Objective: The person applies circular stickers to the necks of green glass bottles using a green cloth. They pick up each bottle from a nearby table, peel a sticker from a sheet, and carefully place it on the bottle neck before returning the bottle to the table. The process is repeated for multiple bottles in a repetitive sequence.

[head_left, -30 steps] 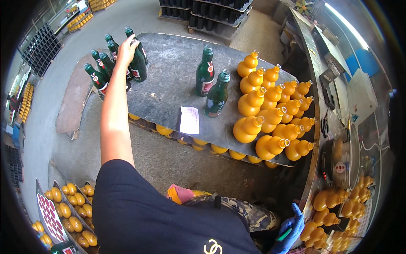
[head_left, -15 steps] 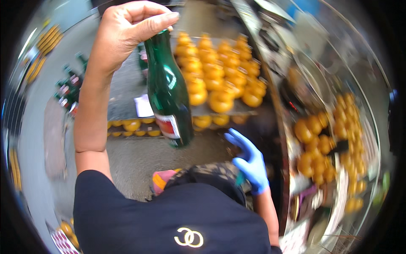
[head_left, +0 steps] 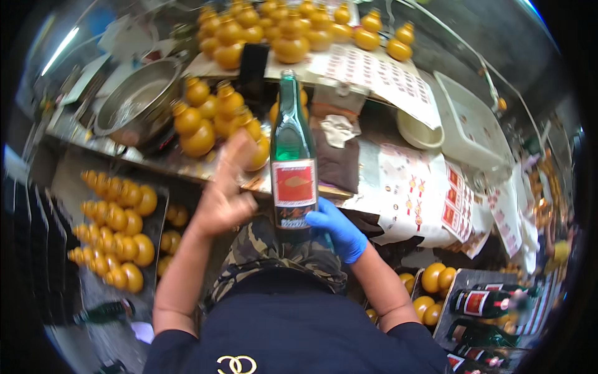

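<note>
A green glass bottle [head_left: 294, 140] stands nearly upright in front of me, its red-and-white label facing me. My right hand [head_left: 339, 229], in a blue glove, grips it low down near the base. To the left of the bottle is my left hand [head_left: 225, 193], bare and blurred, its fingers apart and holding nothing. Just beyond that hand, yellow gourd-shaped bottles [head_left: 198, 134] cluster on the workbench. A dark cloth [head_left: 336, 163] with a crumpled white cloth [head_left: 338, 131] on it lies behind the green bottle.
Sheets of printed labels [head_left: 398, 193] cover the bench at right, near a clear plastic tub [head_left: 476, 121] and a pale bowl [head_left: 420, 131]. A metal basin [head_left: 140, 100] sits at left. Rows of yellow gourd-shaped bottles [head_left: 118, 230] stand lower left; green bottles [head_left: 479, 303] lie lower right.
My view has turned right to the bench. The green bottle has passed from my left hand, which held its neck, to my gloved right hand. My left hand has let go.
</note>
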### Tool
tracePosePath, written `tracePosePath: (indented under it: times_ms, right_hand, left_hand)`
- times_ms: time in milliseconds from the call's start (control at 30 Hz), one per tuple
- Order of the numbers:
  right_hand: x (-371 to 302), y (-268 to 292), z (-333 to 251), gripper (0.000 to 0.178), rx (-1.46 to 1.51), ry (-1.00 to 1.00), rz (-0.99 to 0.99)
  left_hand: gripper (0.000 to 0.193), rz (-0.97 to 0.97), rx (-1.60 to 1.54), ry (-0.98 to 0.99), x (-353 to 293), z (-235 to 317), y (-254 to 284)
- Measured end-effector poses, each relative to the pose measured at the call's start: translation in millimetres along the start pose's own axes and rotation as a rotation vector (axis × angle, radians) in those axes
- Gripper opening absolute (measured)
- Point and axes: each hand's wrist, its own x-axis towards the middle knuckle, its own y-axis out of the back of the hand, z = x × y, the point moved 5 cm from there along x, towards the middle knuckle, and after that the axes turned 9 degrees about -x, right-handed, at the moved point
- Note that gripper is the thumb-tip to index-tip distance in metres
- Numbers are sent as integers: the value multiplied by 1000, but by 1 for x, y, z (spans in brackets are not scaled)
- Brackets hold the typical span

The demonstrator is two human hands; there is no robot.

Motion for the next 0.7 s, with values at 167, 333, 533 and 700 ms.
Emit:
tracePosePath:
  times_ms: [167,333,533,700]
  right_hand:
    - [-13,57,-25,52,159,-18,266]
    - [1,124,-41,56,-717,-193,543]
    - [-50,142,-34,37,-465,64,919]
    - [-166,156,7,18,-452,236,1491]
  left_hand:
    - [138,-225,127,271,27,-77,-91]
    - [116,-63,215,285,68,-120,-96]
    - [106,-69,353,260,85,-122,-107]
    - [105,-141,307,302,85,-129,-102]
